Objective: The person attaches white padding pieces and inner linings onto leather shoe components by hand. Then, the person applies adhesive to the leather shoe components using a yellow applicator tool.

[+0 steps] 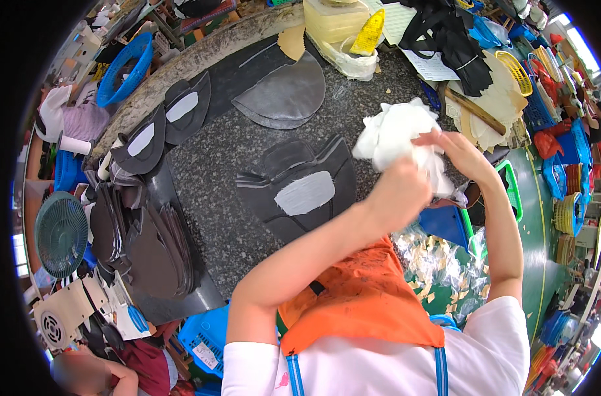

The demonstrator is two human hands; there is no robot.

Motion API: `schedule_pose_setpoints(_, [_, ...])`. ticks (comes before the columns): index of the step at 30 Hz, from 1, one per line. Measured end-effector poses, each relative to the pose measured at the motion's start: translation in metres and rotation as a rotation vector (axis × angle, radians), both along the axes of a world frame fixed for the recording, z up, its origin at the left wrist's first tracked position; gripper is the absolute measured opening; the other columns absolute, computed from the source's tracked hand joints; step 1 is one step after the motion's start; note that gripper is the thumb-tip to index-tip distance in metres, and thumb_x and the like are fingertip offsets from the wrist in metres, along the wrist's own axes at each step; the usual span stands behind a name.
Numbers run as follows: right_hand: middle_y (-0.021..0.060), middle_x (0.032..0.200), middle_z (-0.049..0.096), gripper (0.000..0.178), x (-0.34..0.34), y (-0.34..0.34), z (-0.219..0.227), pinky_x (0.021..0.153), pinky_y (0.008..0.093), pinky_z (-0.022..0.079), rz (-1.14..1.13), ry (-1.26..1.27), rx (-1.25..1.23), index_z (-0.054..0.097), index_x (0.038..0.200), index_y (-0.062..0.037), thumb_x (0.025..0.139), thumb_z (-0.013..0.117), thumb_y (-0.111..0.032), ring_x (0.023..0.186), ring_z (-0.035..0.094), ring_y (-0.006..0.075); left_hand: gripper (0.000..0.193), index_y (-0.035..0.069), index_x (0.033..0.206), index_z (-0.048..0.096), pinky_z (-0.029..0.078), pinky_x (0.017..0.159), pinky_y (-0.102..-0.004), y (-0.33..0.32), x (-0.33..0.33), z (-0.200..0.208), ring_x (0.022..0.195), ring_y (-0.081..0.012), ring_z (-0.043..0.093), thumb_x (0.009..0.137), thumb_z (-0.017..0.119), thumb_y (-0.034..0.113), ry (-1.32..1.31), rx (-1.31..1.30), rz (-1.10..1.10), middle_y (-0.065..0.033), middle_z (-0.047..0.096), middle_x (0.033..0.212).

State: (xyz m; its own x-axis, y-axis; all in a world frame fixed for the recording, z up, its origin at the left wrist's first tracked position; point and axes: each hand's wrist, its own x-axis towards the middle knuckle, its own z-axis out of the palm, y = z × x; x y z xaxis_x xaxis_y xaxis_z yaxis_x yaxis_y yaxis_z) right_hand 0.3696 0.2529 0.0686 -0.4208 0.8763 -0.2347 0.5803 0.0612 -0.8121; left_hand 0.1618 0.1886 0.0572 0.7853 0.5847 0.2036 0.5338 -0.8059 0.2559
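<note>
A loose pile of thin white patches (396, 129) lies at the right of the dark speckled worktop. My right hand (455, 150) reaches over the pile, its fingers drawn together at the tips on a white patch. My left hand (400, 190) is closed at the pile's near edge, slightly blurred; what its fingers hold is hidden. Left of the hands, a dark grey shoe-upper piece (264, 178) lies flat with a white oval patch (305, 193) on it. Beyond that rests a rounded dark leather piece (284, 89).
Two patched dark pieces (140, 142) lie at the left, near stacked dark pieces (158, 254). A yellow-tipped bottle (368, 33) and a wooden-handled tool (475, 111) stand and lie at the back. Scraps (439, 264) cover the floor at right. Another person (142, 366) sits lower left.
</note>
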Motion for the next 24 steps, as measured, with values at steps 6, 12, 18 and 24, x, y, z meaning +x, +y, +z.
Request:
schedule_pose_setpoints(6, [0.0169,0.117,0.066,0.042,-0.015,-0.018,0.013,0.107,0.0370,0.037,0.153,-0.183,0.140,0.067,0.117,-0.0015,0.101,0.046,-0.034,0.124,0.052,0.0327,0.009,0.003,0.094,0.064,0.053,0.069,-0.0260,-0.072,-0.096,0.053,0.080,-0.0145,0.067,0.088,0.061,-0.002,-0.914,-0.782,0.501,-0.0066,0.070,0.094])
schedule_pose_setpoints(12, [0.0163,0.119,0.063,0.037,-0.108,-0.084,0.022,0.103,0.0398,0.042,0.147,0.688,-0.223,0.059,0.123,-0.0007,0.093,0.062,-0.023,0.120,0.055,0.0246,0.015,0.002,0.101,0.057,0.049,0.084,-0.0246,-0.104,-0.117,0.006,0.089,-0.0094,0.062,0.089,0.062,-0.005,-1.618,-1.002,0.555,-0.0037,0.067,0.094])
schedule_pose_setpoints(18, [0.0034,0.084,0.061,0.034,-0.147,-0.090,0.021,0.067,0.0355,0.052,0.366,0.170,1.193,0.066,0.092,-0.0102,0.059,0.070,-0.006,0.075,0.061,0.0220,0.048,0.007,0.109,0.055,0.045,0.093,-0.0423,-0.120,-0.139,0.026,0.109,-0.0333,0.055,0.067,0.076,-0.001,-0.928,-0.205,0.647,-0.0141,0.058,0.114])
schedule_pose_setpoints(24, [0.0017,0.084,0.060,0.032,-0.157,-0.099,0.026,0.073,0.0369,0.053,0.336,0.094,1.361,0.067,0.089,-0.0120,0.057,0.071,-0.012,0.080,0.061,0.0205,0.045,0.009,0.103,0.059,0.046,0.090,-0.0473,-0.122,-0.143,0.027,0.110,-0.0373,0.053,0.063,0.076,0.001,-0.777,0.163,0.635,-0.0130,0.057,0.116])
